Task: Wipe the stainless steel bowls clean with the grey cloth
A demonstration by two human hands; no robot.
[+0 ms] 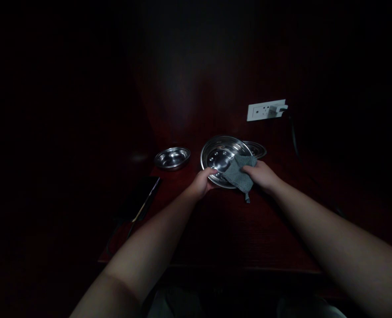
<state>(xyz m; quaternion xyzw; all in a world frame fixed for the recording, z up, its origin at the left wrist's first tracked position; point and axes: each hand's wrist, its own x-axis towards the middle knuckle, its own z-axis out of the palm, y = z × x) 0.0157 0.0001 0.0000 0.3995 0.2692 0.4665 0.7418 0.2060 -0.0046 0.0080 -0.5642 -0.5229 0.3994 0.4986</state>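
A shiny steel bowl (222, 145) is held tilted above the dark red table, its inside facing me. My left hand (203, 183) grips its lower left rim, thumb over the edge and fingers underneath. A grey-green cloth (238, 172) is in my right hand (261, 173), pressed over the bowl's right rim with the thumb on top. One corner of the cloth hangs down below the bowl. The right fingers are hidden behind the cloth and bowl.
A second steel bowl (172, 158) stands at the left on the table (235, 234). Behind the held bowl, another round steel dish (256, 149) shows partly. A dark flat device (139, 197) lies at the left edge. On the wall is a socket (265, 109) with a plugged-in cord.
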